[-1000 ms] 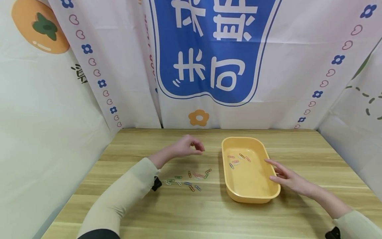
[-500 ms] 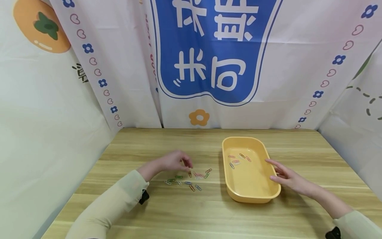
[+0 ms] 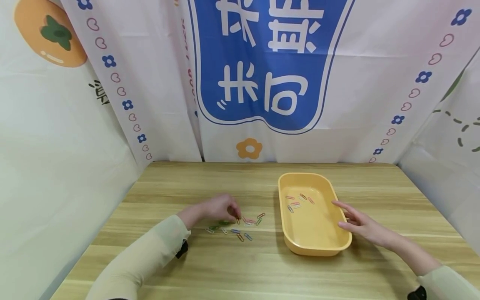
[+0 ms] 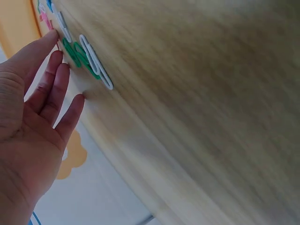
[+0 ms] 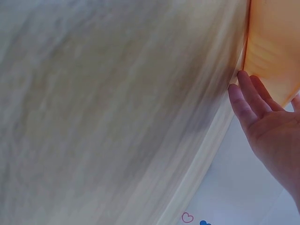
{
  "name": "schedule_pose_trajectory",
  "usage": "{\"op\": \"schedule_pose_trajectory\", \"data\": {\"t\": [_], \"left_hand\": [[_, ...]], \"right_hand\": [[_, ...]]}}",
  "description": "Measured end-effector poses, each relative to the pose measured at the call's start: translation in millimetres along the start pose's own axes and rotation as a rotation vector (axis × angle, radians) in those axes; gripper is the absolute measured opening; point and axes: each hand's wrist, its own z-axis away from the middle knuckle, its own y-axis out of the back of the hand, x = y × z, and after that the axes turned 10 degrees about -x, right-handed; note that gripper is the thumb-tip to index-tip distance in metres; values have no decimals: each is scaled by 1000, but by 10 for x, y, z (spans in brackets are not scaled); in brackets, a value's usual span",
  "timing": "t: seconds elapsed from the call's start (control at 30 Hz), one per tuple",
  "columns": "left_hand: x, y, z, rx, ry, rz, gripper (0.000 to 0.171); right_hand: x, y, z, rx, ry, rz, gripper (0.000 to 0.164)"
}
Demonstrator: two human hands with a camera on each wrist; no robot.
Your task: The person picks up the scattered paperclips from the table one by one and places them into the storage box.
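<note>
Paper clips [image 3: 235,231]: scattered loose on the worktop [image 3: 195,271], left of its middle; nearest are a brown one and a blue one lying side by side, with white, green, pink and red ones (and another blue) around and beyond.
Right hand [image 3: 361,225]: toward the worktop's right edge, fingers extended and apart; forefinger and thumb touch the right rim of the yellow tray [image 3: 315,229].
Tray's place: right of the loose clips, its long sides running from near to far.
Left hand [image 3: 218,207]: at the far side of the scatter, thumb and forefinger tips close together at a brown clip [image 3: 238,221] (whether they pinch it, I cannot tell); the little finger is spread away from the others.
Clips in the tray [image 3: 295,204]: a small group on its floor, nearer its left wall and far end; blue nearest, then white and pink, with a brown one among the farthest.
Cloth backdrop [image 3: 165,83]: behind the worktop's far edge, printed with an orange flower [image 3: 249,148] (just above that edge) and a blue panel [image 3: 255,112] of white characters, turned sideways.
</note>
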Motion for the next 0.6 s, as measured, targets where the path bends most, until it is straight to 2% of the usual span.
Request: {"op": "schedule_pose_trajectory", "data": {"t": [0.17, 0.33, 0.6], "left_hand": [[-2, 4, -31, -2, -2, -43, 11], [-21, -1, -52, -9, 27, -69, 13], [-11, -13, -53, -8, 26, -52, 15]], "right_hand": [[-1, -6, 7, 12, -7, 9, 63], [5, -8, 14, 14, -9, 7, 63], [4, -3, 15, 4, 11, -3, 62]]}}
